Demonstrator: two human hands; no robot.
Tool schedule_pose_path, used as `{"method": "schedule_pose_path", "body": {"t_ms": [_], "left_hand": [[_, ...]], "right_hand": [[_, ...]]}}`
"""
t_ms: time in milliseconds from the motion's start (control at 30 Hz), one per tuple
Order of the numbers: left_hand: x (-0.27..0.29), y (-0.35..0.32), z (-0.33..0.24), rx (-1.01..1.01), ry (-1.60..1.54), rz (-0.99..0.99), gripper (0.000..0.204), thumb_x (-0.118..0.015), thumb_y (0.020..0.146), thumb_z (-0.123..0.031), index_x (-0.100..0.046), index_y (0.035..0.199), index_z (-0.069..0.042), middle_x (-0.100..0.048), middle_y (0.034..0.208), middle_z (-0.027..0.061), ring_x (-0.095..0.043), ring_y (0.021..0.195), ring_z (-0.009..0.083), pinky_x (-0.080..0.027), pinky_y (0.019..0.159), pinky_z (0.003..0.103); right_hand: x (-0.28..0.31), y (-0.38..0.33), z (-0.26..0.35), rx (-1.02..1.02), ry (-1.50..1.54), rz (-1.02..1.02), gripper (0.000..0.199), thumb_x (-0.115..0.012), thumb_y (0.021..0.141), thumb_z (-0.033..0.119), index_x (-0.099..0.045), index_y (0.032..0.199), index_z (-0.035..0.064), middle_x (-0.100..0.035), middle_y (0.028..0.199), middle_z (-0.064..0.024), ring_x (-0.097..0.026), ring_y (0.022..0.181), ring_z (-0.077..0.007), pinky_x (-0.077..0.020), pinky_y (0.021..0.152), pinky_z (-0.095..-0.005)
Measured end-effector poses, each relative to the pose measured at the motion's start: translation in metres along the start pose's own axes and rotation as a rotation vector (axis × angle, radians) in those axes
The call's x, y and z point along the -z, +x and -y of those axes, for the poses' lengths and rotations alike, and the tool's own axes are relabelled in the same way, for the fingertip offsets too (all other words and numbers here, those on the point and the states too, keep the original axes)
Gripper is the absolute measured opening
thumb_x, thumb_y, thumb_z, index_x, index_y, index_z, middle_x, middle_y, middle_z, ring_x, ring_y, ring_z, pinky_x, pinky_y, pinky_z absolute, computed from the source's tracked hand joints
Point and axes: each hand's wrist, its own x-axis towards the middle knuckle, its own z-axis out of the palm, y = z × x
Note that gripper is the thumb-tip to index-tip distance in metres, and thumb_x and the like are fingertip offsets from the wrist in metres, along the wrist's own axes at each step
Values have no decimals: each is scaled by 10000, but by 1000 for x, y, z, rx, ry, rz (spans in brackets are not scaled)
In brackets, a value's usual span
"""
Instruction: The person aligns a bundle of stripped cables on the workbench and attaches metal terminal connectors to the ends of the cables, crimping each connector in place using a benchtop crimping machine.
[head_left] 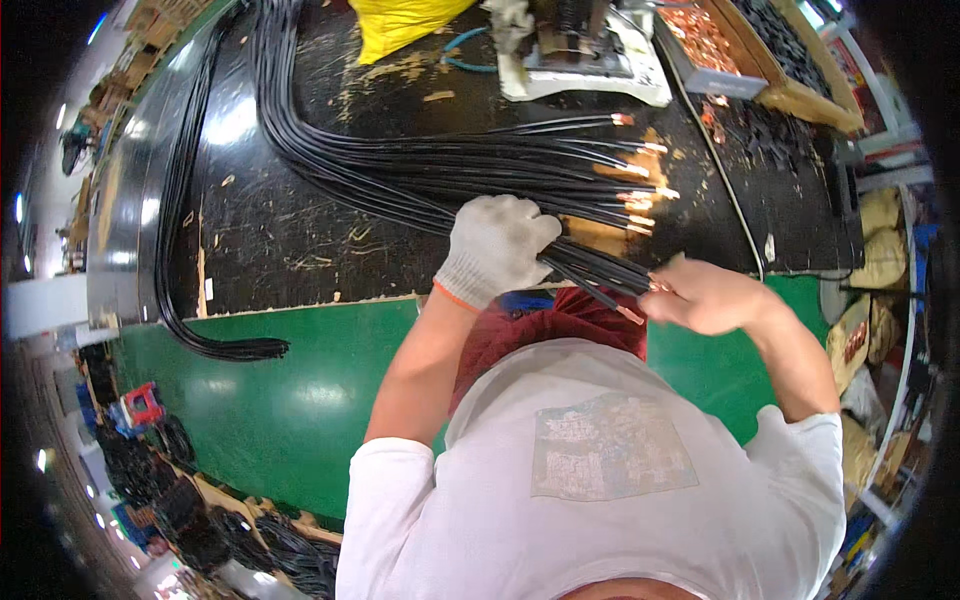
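- Atop the bench (270,255), beyond the black cables (350,152): white-based machine (585,88), yellow bag (400,28), box (715,83) of copper pieces (695,38).
- Inside the gloved left hand (505,240), curled tight: cable bundle (600,268), by the near edge.
- At the blurred right hand (708,298), pinching: bundle's copper ends (630,315).

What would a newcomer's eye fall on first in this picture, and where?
Probably first the curving bundle of black cables with copper-coloured ends, stretching from the top edge across the dark worktop. The left hand in a white knitted glove grips some of these cables near the worktop's front edge, while the bare right hand is at their ends. The bright yellow bag-like thing at the top edge also stands out.
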Motion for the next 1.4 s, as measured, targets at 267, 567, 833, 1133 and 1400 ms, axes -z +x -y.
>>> {"method": "schedule_pose_path", "body": {"t_ms": [267, 567, 833, 1133, 1400], "left_hand": [[26, 26, 1, 52, 27, 206, 607, -689, 730, -703, -730, 750, -98, -679, 756, 109, -709, 714, 326, -554, 626, 471], [-32, 78, -5, -42, 141, -388, 269, -703, 829, -424, -674, 799, -158, -619, 695, 53, -639, 665, 287, -485, 569, 462], [64, 4, 34, 41, 3, -119, 923, -844, 585, -612, -629, 1333, -117, -627, 1249, 148, -579, 1216, 347, -387, 1107, 599], [86, -23, 100, 217, 172, 250, 1090, -757, 624, -755, -531, 1443, -73, -586, 1360, 225, -529, 1325, 380, -300, 1186, 566], [73, -6, 92, 208, 253, 46, 792, -802, 551, -700, -742, 1047, -86, -667, 962, 157, -655, 962, 317, -487, 920, 455]], "right_hand": [[48, -127, 21, -345, 308, -629, 407, -589, 1038, 331, -601, 754, 39, -492, 581, 14, -443, 486, -73, -313, 441, -252], [46, 24, 209, 626, -97, -1000, 185, -615, 980, 142, -677, 893, -8, -648, 737, -99, -636, 663, -185, -483, 618, -316], [225, 151, 374, 308, -819, -1505, 386, -594, 997, 318, -636, 1167, -27, -713, 1045, -274, -688, 974, -453, -549, 855, -527], [71, 140, 282, 441, -630, -1034, 444, -671, 933, 324, -626, 1212, -19, -630, 1241, -286, -588, 1202, -434, -487, 994, -508], [-63, 167, 63, 80, -852, -1008, 912, -742, 803, 605, -478, 1457, 28, -447, 1495, -264, -386, 1422, -449, -267, 1157, -655]]}}
